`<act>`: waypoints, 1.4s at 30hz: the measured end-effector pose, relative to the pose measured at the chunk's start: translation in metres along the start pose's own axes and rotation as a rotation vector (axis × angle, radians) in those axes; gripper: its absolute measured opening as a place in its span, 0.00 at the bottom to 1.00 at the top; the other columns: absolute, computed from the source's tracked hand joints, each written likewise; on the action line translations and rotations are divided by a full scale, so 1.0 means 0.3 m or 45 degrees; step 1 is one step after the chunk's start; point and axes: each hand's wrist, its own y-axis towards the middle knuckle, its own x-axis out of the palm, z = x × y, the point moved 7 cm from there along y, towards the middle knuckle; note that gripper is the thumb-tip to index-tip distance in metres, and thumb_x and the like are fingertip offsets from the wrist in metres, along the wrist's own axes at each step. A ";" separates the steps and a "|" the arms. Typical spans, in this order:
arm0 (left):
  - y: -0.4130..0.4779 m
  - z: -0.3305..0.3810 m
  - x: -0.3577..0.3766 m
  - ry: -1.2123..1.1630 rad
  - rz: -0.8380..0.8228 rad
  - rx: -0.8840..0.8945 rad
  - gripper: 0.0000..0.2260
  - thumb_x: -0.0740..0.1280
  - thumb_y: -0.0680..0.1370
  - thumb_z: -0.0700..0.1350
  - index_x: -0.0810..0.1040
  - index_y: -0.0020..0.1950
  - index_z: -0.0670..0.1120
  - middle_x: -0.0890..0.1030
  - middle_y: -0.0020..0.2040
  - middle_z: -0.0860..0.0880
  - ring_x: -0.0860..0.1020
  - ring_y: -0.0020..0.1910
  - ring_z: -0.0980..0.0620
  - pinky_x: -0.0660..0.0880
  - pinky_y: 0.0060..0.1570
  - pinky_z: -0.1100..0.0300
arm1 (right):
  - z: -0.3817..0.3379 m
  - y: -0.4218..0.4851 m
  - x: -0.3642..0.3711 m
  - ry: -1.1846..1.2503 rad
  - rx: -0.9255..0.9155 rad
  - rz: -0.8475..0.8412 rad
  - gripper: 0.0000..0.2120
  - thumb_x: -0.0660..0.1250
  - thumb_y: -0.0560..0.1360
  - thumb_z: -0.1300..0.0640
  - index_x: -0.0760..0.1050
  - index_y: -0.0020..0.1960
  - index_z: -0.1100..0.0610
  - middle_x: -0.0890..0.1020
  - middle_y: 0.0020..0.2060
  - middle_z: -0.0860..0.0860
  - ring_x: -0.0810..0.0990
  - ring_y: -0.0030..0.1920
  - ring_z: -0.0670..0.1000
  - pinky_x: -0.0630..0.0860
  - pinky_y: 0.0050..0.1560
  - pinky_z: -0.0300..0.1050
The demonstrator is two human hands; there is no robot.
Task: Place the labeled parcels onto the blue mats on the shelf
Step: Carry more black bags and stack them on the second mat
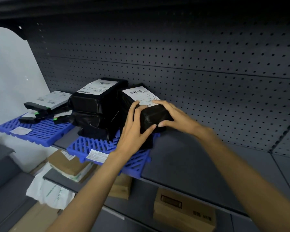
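A black-wrapped parcel with a white barcode label rests at the right end of the nearer blue mat, on top of other black parcels. My left hand grips its near left corner and my right hand clasps its near right end. To its left, a stack of black parcels with a white label on top stands on the same mat. A second blue mat farther left holds a grey labelled parcel and several small dark boxes.
The grey shelf stretches bare to the right of the mats, backed by a pegboard wall. Below are brown cardboard boxes, brown packets and a white bag. A white wall bounds the left.
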 end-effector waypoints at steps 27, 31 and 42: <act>-0.023 -0.057 -0.052 -0.278 -0.009 0.005 0.24 0.66 0.80 0.48 0.63 0.75 0.54 0.54 0.79 0.57 0.56 0.77 0.63 0.62 0.73 0.57 | -0.096 -0.018 0.032 0.300 -0.001 0.059 0.38 0.72 0.75 0.58 0.56 0.77 0.41 0.63 0.74 0.49 0.62 0.74 0.49 0.63 0.74 0.56; -0.036 -0.056 -0.089 -0.281 -0.086 0.046 0.23 0.65 0.81 0.49 0.63 0.74 0.55 0.54 0.79 0.58 0.56 0.77 0.61 0.63 0.73 0.50 | -0.135 -0.050 0.034 0.241 0.020 0.190 0.36 0.72 0.75 0.56 0.59 0.76 0.41 0.66 0.71 0.51 0.66 0.70 0.49 0.66 0.71 0.49; -0.096 -0.044 -0.215 0.453 0.110 0.259 0.25 0.69 0.79 0.46 0.67 0.75 0.50 0.63 0.77 0.50 0.58 0.78 0.49 0.63 0.74 0.49 | -0.222 -0.088 0.169 -0.083 0.001 0.463 0.48 0.76 0.70 0.58 0.49 0.77 0.37 0.50 0.78 0.46 0.75 0.64 0.55 0.77 0.57 0.60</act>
